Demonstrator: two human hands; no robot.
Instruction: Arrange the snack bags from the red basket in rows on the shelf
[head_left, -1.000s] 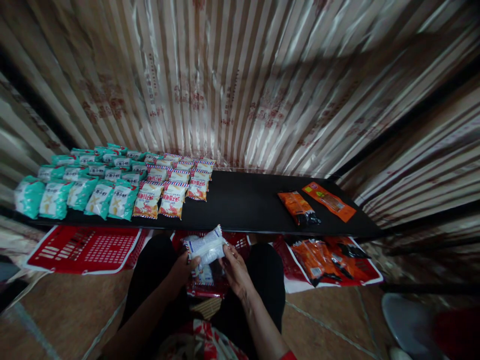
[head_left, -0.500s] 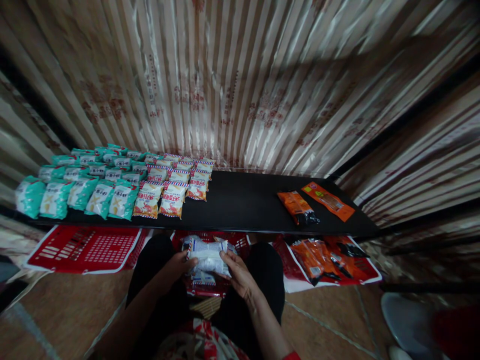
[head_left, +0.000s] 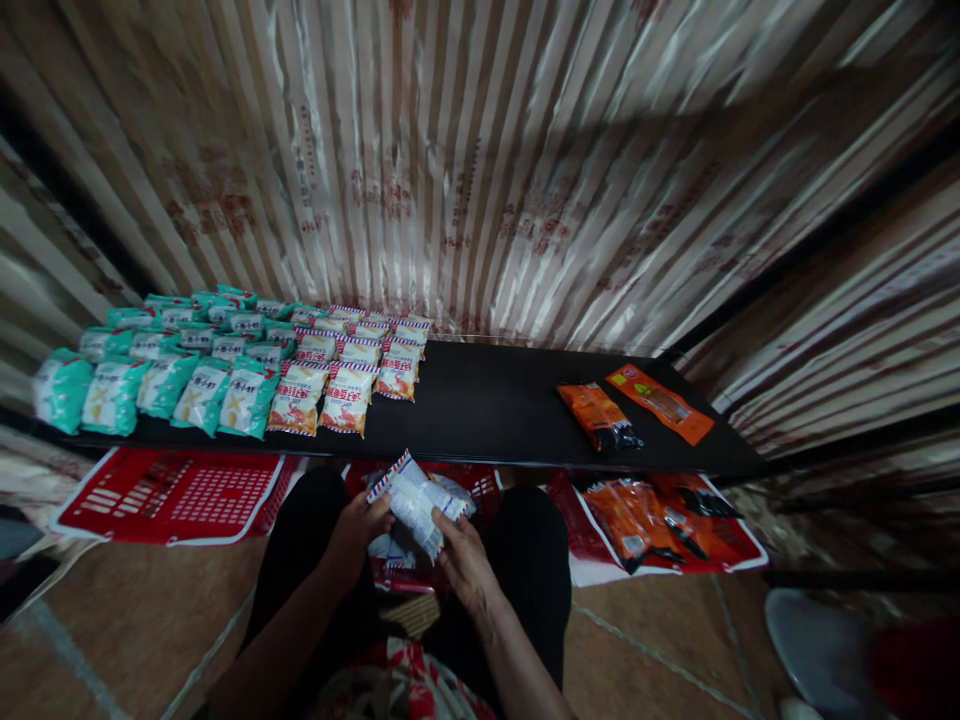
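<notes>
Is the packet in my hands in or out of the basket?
Out: the left hand and right hand hold the packet above the red basket, partly hiding the other packets inside.

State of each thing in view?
Held packet: tilted, pale printed side up
Left hand: gripping its left end
Right hand: gripping its right side
Black shelf: bearing packets
Teal packets: in rows
Striped packets: in rows
Orange packets: two on shelf
Middle basket: partly hidden
</notes>
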